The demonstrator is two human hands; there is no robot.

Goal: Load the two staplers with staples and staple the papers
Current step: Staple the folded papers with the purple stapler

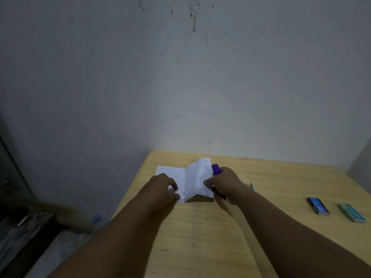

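Observation:
A small stack of white papers (191, 177) lies on the wooden table (261, 177), its right part bent upward. My left hand (162, 187) pinches the stack's near left edge. My right hand (225, 184) grips a purple stapler (216, 169) at the papers' right edge, with its thumb on the sheet. Only the stapler's purple top and a dark lower part show. Two staple boxes lie at the right: a blue one (318, 206) and a teal one (352, 212).
A grey wall stands right behind the table. A narrow white object (252, 186) peeks out behind my right wrist. Left of the table, lower down, are a clear bottle with a blue cap (96, 219) and dark clutter on the floor.

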